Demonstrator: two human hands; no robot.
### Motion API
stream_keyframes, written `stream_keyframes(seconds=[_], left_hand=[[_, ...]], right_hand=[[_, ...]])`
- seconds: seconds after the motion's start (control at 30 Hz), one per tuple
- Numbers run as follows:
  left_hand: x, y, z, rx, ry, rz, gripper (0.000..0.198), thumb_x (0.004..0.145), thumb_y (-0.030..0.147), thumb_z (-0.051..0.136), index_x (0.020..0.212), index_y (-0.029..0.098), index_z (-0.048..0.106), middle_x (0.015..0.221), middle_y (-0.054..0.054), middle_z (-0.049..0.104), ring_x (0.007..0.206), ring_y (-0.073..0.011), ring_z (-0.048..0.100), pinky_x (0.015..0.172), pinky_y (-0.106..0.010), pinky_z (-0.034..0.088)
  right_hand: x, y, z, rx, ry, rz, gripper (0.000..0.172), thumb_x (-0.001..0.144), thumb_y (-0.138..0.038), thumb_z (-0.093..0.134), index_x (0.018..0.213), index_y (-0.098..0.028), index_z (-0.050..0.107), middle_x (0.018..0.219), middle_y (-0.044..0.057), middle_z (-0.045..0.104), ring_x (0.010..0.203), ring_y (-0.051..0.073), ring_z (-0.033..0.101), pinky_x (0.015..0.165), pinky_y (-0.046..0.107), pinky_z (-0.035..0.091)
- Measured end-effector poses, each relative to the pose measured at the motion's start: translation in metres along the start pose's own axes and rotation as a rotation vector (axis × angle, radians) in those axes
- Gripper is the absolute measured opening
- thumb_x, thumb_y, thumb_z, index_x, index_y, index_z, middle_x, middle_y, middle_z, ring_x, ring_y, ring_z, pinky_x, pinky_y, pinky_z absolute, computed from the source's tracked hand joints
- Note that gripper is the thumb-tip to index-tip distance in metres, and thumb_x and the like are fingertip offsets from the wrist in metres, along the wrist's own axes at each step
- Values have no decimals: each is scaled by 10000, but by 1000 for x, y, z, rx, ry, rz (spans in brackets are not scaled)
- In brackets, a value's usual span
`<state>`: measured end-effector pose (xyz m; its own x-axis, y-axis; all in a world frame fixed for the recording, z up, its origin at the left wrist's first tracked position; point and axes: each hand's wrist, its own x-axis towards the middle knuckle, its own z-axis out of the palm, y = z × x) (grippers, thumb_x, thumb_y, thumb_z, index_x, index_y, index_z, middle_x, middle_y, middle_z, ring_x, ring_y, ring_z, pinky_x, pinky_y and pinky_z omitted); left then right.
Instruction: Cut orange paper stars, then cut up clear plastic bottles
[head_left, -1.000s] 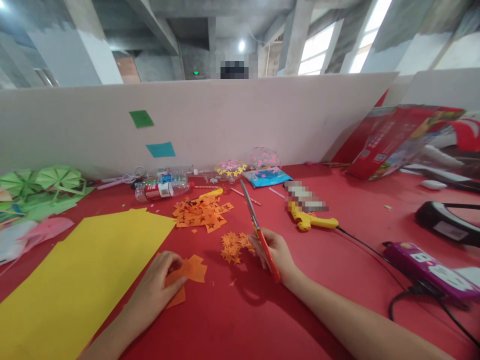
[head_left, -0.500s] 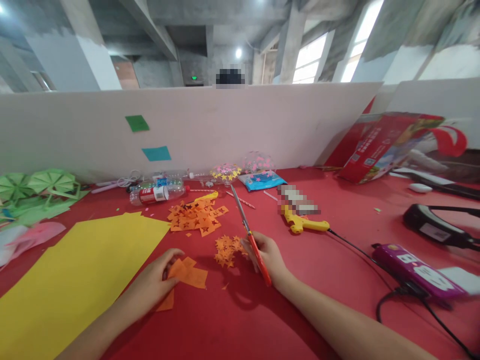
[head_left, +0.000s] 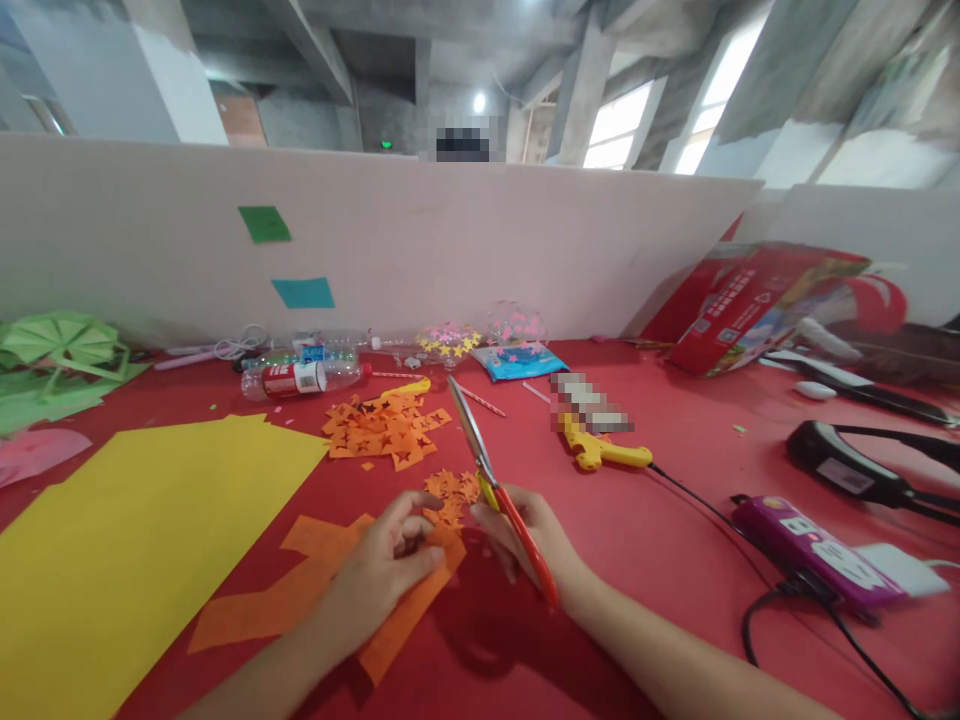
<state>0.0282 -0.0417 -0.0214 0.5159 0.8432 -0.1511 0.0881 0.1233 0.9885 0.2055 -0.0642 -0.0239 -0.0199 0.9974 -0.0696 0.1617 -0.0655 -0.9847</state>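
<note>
My left hand pinches a long strip of orange paper at its right end, lifted just off the red table. My right hand grips red-handled scissors, blades pointing up and away, close beside the strip's end. A small heap of cut orange stars lies just behind both hands. Farther back sits a pile of orange scraps with star-shaped holes.
A big yellow sheet covers the table's left. A yellow glue gun with a black cord, a purple power strip, a plastic bottle, green paper fans and a red box lie around. A white partition closes the back.
My left hand has moved right with the orange paper, bringing its end up to the scissors. A long orange strip now shows under that hand. My right hand has shifted slightly nearer.
</note>
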Motion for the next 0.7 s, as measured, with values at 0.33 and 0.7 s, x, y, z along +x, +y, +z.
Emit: stream_keyframes(seconds=[0.33, 0.7], left_hand=[[-4, 2, -4, -12, 60, 49, 390, 709, 265, 627, 1050, 223, 442, 700, 39, 596, 655, -134, 553, 656, -277, 411], [4, 11, -5, -24, 63, 37, 354, 688, 289, 679, 987, 195, 515, 798, -6, 645, 744, -156, 613, 721, -284, 452]], right_hand=[[-4, -14, 12, -147, -45, -117, 256, 685, -278, 626, 612, -194, 395, 580, -71, 365, 545, 78, 336, 479, 198, 266], [2, -12, 16, 96, -133, 118, 148, 684, -299, 556, 647, -199, 453, 426, -81, 508, 295, 59, 395, 300, 161, 277]])
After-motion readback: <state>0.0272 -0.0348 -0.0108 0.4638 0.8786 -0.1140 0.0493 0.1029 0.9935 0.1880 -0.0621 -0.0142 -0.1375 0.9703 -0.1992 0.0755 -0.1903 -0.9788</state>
